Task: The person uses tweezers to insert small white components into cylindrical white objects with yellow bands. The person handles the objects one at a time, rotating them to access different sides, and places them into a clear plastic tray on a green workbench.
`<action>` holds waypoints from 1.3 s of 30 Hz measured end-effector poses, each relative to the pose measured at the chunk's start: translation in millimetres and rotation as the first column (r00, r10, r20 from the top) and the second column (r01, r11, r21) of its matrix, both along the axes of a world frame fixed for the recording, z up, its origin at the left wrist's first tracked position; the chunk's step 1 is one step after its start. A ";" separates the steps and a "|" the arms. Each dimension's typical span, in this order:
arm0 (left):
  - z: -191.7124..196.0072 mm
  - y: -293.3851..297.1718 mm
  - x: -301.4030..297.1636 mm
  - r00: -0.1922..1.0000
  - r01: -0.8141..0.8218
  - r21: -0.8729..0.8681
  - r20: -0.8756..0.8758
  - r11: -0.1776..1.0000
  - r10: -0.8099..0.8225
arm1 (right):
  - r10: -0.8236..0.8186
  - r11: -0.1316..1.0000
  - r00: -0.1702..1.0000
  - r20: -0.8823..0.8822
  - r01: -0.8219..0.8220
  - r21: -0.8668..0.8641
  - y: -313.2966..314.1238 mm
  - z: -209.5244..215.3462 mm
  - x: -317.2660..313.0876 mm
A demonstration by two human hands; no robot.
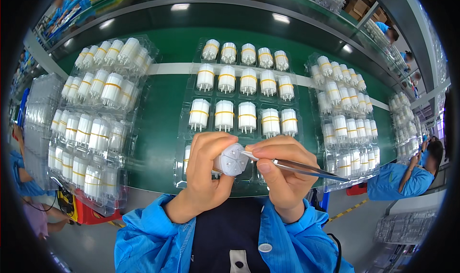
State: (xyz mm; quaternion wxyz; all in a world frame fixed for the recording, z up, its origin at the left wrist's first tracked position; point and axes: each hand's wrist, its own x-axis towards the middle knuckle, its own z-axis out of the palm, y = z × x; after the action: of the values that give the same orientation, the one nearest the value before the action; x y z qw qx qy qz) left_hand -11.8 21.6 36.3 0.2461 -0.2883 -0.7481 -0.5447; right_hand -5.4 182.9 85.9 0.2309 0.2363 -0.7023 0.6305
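Note:
My left hand [203,163] is closed around a white plastic cylinder [233,161], its round end tilted up toward me. Raised wedge-like sections with small metal points show on that end. Between the fingers of my right hand [287,170] is a pair of metal tweezers [309,169]; its tips reach the upper right rim of the cylinder's end. Whether the tips pinch anything is too small to make out. Just beyond my hands lies a clear plastic tray [179,151] with rows of similar white cylinders [224,114], each with a yellow band and metal pins.
Stacked trays of banded cylinders stand on the left [86,129] and right [352,129] of the green table [158,115]. Clear trays [40,124] are piled at far left. A metal rail [191,9] runs along the back. A co-worker in blue [397,179] sits at the right.

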 end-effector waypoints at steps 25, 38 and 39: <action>2.2 1.1 -2.2 0.997 -0.051 0.005 -0.052 0.999 0.052 | -0.024 0.994 0.995 0.093 0.034 -0.103 -2.5 -9.1 2.3; -3.3 3.6 -3.2 0.997 0.008 0.154 0.073 0.988 -0.019 | 0.106 0.991 0.988 0.111 -0.096 -0.089 3.8 -3.2 -8.3; 2.1 3.7 -2.3 0.991 0.044 0.168 0.115 0.985 -0.064 | 0.174 0.964 0.975 0.140 -0.140 -0.225 4.7 -7.2 -10.0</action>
State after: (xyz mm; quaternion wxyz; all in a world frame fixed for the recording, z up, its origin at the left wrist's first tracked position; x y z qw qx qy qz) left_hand -14.0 25.2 38.5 0.2087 -0.2539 -0.7058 -0.6276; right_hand -15.5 187.6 78.7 0.1477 0.2141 -0.6256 0.7355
